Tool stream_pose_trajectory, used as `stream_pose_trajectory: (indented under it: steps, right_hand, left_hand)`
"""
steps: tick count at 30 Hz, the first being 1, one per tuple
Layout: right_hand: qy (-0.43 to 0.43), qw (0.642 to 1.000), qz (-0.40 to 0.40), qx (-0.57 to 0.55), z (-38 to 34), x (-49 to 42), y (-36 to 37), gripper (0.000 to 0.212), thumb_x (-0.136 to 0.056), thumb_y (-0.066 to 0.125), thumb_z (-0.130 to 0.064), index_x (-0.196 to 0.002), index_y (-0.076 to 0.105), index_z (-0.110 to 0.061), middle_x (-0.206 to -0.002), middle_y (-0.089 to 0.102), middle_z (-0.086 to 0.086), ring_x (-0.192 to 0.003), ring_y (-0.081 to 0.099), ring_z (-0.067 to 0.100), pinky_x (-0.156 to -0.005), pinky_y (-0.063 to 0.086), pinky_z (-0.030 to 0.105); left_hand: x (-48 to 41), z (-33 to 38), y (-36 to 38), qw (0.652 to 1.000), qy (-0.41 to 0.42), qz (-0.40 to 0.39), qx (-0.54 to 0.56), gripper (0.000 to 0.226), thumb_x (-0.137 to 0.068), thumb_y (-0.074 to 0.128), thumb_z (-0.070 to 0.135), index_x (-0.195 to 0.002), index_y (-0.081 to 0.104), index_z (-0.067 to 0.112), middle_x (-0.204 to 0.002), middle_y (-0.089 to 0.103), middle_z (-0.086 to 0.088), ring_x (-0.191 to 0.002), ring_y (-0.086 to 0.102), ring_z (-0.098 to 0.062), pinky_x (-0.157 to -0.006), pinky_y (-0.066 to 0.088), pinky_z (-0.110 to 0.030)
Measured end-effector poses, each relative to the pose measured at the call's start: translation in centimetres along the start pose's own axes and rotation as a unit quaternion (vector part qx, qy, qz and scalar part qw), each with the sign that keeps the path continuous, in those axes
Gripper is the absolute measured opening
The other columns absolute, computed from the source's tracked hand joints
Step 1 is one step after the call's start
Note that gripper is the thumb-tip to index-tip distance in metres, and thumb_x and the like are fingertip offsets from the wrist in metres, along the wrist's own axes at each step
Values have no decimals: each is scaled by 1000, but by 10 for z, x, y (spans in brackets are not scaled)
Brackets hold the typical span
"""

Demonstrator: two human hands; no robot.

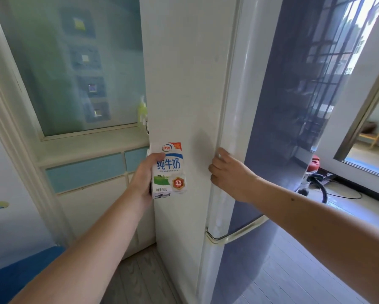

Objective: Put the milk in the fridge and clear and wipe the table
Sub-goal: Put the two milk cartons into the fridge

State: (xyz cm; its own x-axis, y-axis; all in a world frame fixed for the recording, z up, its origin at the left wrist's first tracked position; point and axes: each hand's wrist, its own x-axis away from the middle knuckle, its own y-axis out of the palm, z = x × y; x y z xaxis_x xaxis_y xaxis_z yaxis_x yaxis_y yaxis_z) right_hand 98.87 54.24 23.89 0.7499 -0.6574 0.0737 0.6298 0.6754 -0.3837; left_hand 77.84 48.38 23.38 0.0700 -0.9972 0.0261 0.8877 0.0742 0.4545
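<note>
One upright white-blue milk carton, left hand fingers round it; right hand gripping fridge door.

Bright daylight enters from the window at right, glare streaks the fridge door, and edges bow, slightly soft.

One milk carton shows mid-frame. Two hands flank it: left hand, right hand. One fridge fills centre and right.
</note>
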Motion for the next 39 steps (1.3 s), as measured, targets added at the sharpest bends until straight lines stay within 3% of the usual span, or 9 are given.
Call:
stream_pose_trajectory:
  steps: [7, 11, 14, 17, 22, 29, 31, 35, 39]
  right_hand:
    - [37, 999, -8, -22, -4, -1, -1, 18, -52, 82, -32, -67, 73, -29, -79, 65, -9, -86, 62, 17, -101, 41, 42]
    - [38, 997, 47, -48, -1, -5, -1, 22, -45, 87, -31, -60, 72, -26, -72, 64, -7, -80, 62, 17, -96, 44, 39]
    - [5, 996, 75, -45, 1, 7, 2, 19, -49, 84, -28, -63, 71, -25, -76, 65, -6, -81, 61, 18, -95, 34, 39]
    - [-1, 995, 83, -51, 2, 42, 4, 32, -44, 88, -31, -71, 71, -25, -85, 68, -4, -86, 61, 18, -95, 41, 36]
    - [21, 997, 63, -32, -8, 90, 9, 41, -51, 90, -29, -85, 67, -23, -94, 67, -1, -91, 59, 21, -100, 32, 39]
    - [54, 996, 68, -33, -19, 177, 11, 30, -65, 72, -17, -95, 68, -19, -102, 67, 3, -103, 61, 26, -110, 24, 47]
    - [74, 993, 76, -47, -22, 206, 14, 31, -71, 49, -9, -92, 71, -17, -100, 68, 5, -103, 62, 26, -111, 17, 50]
    - [169, 979, 85, -78, -30, 249, 16, 40, -78, 34, -3, -73, 71, -16, -82, 69, 5, -89, 67, 26, -110, 19, 47]
    - [267, 953, 95, -108, -30, 270, 11, 23, -74, 47, -6, -64, 66, -13, -61, 59, 2, -62, 60, 26, -83, 40, 40]
  left_hand:
    - [4, -9, 12, 999, -25, -7, -29, 24, -85, 51, 24, -100, 66, 12, -87, 72, -10, -70, 68, -25, -74, 51, -36]
    - [-1, -12, 18, 998, -25, -40, -43, 24, -85, 51, 25, -99, 67, 13, -87, 72, -10, -68, 67, -23, -59, 53, -28]
    - [-7, -12, 20, 995, -25, -75, -60, 20, -82, 55, 22, -91, 69, 11, -87, 73, -14, -70, 69, -25, -65, 54, -32]
    - [-18, -10, 24, 991, -38, -105, -72, 26, -63, 67, 20, -87, 68, 10, -82, 73, -14, -68, 70, -26, -70, 53, -35]
    - [-23, -18, 54, 980, -30, -183, -70, 31, -63, 60, 21, -90, 66, 7, -78, 73, -13, -64, 70, -24, -52, 54, -27]
    - [-17, -48, 107, 968, -83, -235, -33, 50, -60, 68, 14, -108, 62, 6, -93, 71, -18, -70, 71, -26, -55, 56, -31]
    - [-15, -57, 122, 960, -97, -259, -30, 42, -62, 68, 12, -103, 63, 6, -84, 73, -15, -67, 71, -25, -54, 55, -30]
    - [-19, -73, 145, 959, -108, -260, -32, 16, -82, 57, 6, -97, 63, 6, -79, 72, -15, -65, 69, -25, -57, 58, -33]
    - [-19, -88, 158, 956, -116, -268, -38, 42, -69, 66, 14, -108, 61, -1, -91, 69, -22, -68, 69, -28, -57, 56, -33]
